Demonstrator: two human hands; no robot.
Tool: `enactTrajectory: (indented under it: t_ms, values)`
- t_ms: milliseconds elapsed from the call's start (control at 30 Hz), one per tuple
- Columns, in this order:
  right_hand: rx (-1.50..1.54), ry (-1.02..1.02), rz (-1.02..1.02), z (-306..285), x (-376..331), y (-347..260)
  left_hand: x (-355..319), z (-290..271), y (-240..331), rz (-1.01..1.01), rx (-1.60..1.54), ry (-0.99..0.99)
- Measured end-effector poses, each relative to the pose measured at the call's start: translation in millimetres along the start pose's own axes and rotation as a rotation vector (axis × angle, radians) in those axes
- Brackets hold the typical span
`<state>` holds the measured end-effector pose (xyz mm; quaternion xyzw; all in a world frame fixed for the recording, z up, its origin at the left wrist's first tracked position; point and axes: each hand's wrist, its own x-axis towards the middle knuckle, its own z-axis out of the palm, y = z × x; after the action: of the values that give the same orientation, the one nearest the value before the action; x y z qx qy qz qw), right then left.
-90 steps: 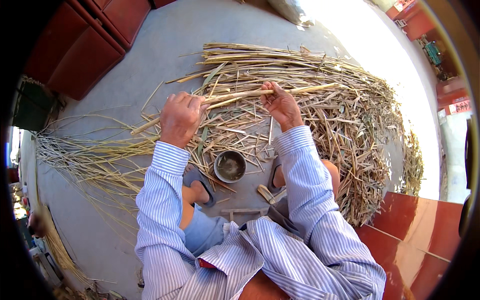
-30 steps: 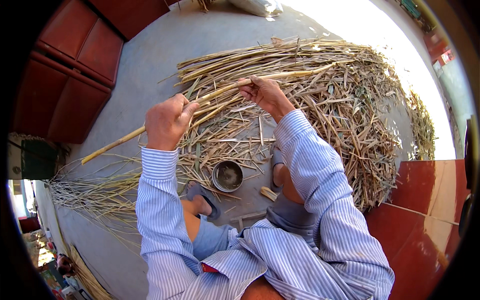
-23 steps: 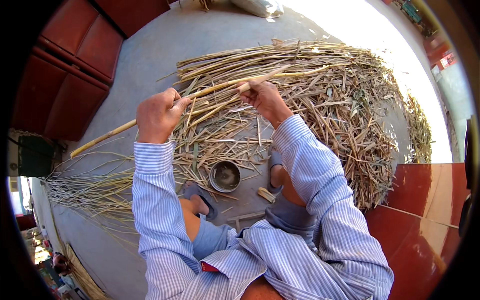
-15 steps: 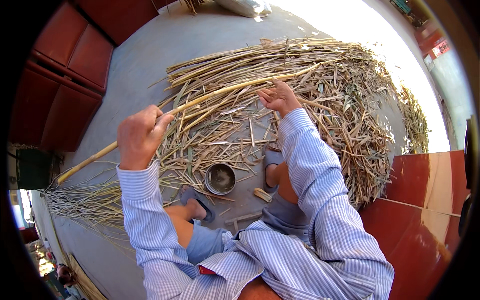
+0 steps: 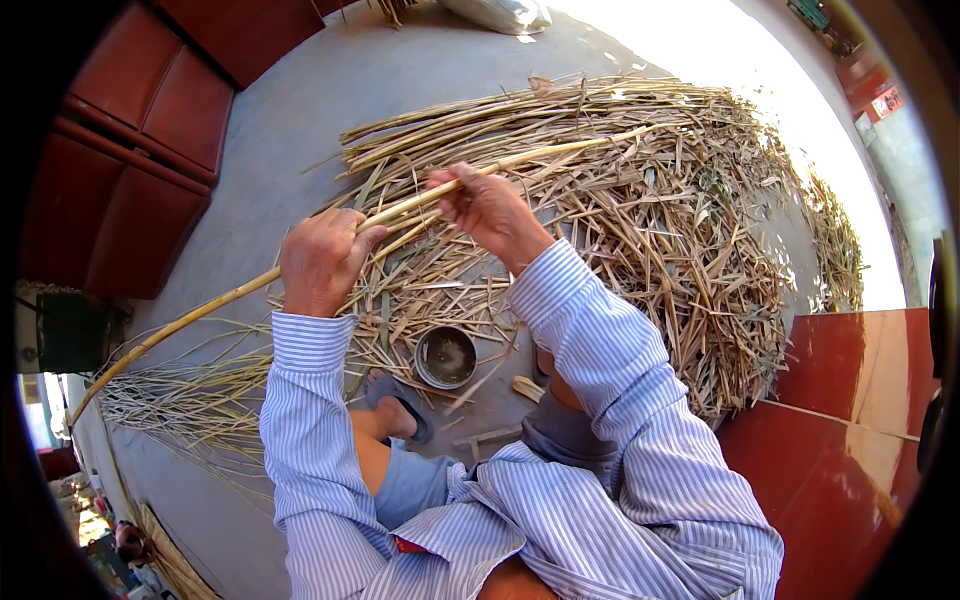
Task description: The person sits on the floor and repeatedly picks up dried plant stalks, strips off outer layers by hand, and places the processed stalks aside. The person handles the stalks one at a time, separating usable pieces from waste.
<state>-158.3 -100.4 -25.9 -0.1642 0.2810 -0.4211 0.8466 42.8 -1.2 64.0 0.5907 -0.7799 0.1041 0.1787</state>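
A long, yellowish reed stalk (image 5: 225, 297) slants across the view, its thin end over the heap and its other end down at the far left. My left hand (image 5: 325, 258) is wrapped round it near the middle. Just to the right, my right hand (image 5: 495, 218) has its fingers curled on the same stalk, palm side partly hidden. Under the stalk lies a wide heap of dry reeds and leaves (image 5: 660, 220). A round metal bowl (image 5: 421, 372) with a dark inside sits on the floor between my feet.
Thin pale stalks (image 5: 190, 405) fan out at the left. Red cabinets (image 5: 150, 210) stand at the far left, a red panel (image 5: 830, 375) at the right. A short split piece (image 5: 527, 388) lies near my right foot. A white sack (image 5: 505, 14) rests at the back.
My right hand has moved left along the stalk, and its fingers, open before, are curled now. My left hand and the stalk have shifted; the stalk's lower end reaches further down left.
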Motion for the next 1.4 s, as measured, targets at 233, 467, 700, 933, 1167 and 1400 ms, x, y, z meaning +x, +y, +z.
enactTrajectory:
  t_ms: [233, 467, 700, 933, 1167, 1400]
  values:
    - [-0.309, 0.215, -0.016, -29.6, 9.8, -28.3, -14.7, -7.7, -20.2, -0.126, -0.126, 0.029]
    - [-0.395, 0.118, -0.174, -31.3, 16.5, -22.7, -7.9, -13.1, -8.6, -0.3, -0.173, 0.005]
    - [-1.009, -0.094, -0.677, 19.3, -13.9, 25.9, -4.6, 13.8, -5.1, -0.179, -0.091, 0.015]
    - [-0.017, 0.543, -0.251, -63.3, 13.0, -62.8, -8.7, -15.9, -8.0, -0.264, -0.134, -0.042]
    - [-0.022, 0.131, 0.002, -62.8, 26.3, -50.8, -11.4, -25.5, 1.3, -0.235, -0.156, -0.03]
    - [-0.101, 0.347, -0.114, -51.2, 27.2, -42.0, -18.6, -18.4, -4.1, -0.102, -0.02, 0.058]
